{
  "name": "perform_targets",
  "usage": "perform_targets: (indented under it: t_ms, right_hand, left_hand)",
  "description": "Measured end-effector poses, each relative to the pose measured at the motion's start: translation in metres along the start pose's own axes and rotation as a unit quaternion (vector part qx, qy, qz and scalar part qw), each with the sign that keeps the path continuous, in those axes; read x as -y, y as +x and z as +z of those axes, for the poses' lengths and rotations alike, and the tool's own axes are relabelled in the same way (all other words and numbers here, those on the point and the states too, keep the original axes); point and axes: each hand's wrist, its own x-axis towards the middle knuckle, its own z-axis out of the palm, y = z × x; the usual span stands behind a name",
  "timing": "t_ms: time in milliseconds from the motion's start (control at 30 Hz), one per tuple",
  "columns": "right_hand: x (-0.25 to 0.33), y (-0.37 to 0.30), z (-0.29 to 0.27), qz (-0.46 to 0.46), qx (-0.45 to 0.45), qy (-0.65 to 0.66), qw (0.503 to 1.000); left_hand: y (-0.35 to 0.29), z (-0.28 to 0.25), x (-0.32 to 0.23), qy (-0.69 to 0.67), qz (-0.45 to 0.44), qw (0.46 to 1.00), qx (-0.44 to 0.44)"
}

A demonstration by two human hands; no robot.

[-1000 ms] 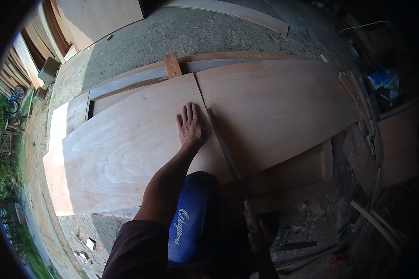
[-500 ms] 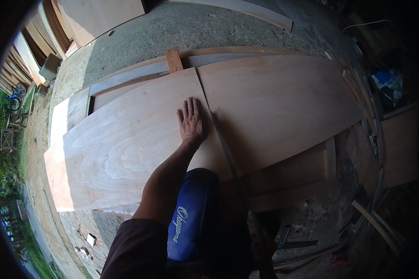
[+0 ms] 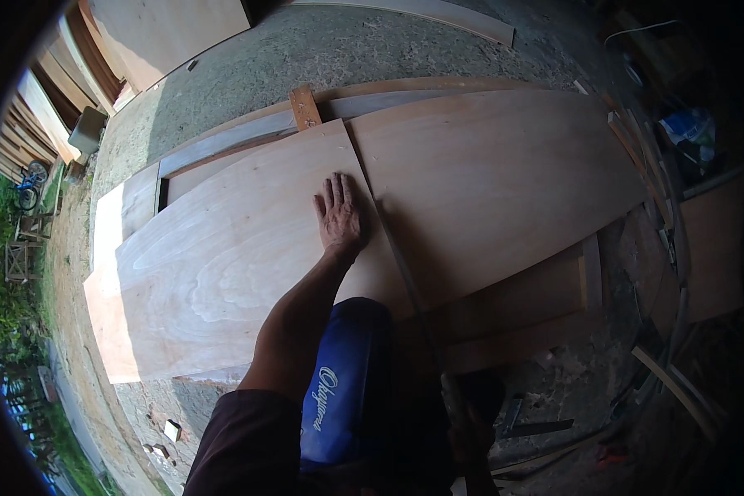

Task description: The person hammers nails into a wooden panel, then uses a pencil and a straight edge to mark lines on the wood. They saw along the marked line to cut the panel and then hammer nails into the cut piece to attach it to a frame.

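My left hand [image 3: 339, 213] lies flat, fingers stretched out, on a pale plywood sheet [image 3: 215, 273], just left of a straight cut line. My right hand [image 3: 469, 434], in deep shadow at the lower edge, grips the handle of a handsaw [image 3: 419, 318]. Its long thin blade slants up and left along the line between the left piece and the right plywood part [image 3: 504, 182]. The far stretch of that line stands apart as a dark gap. My knee in blue trousers [image 3: 339, 388] presses near the sheet's front edge, beside the blade.
Under the plywood lies a wooden frame [image 3: 223, 149] with an orange-brown block [image 3: 304, 107]. Wood strips [image 3: 674, 388] and a dark metal square [image 3: 537, 428] lie at the right. Boards lean at the upper left, and a grey box [image 3: 88, 129] stands near them.
The view has shifted slightly. My left hand stays in place on the plywood. The saw's blade looks narrower and is seen more edge-on, still in the cut.
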Motion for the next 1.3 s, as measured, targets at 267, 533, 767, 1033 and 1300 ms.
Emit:
perform_targets:
  t_ms: [267, 533, 767, 1033, 1300]
  right_hand:
    - [0.008, 0.089, 0.048, -0.227, 0.035, -0.287, 0.930]
    - [0.007, 0.023, 0.014, -0.167, 0.027, -0.372, 0.913]
    - [0.002, 0.034, 0.010, -0.181, 0.036, -0.325, 0.927]
    - [0.011, 0.064, 0.031, -0.191, 0.035, -0.321, 0.927]
    - [-0.005, -0.039, -0.028, 0.053, 0.026, -0.429, 0.902]
  left_hand:
    - [0.000, 0.014, 0.013, 0.018, 0.012, 1.000, -0.005]
    - [0.001, 0.000, -0.004, -0.013, -0.011, 1.000, 0.008]
    - [-0.001, 0.003, 0.004, 0.004, -0.004, 1.000, 0.017]
    - [0.001, 0.005, 0.001, 0.000, 0.001, 1.000, -0.004]
    - [0.001, 0.010, -0.002, 0.000, -0.008, 1.000, -0.004]
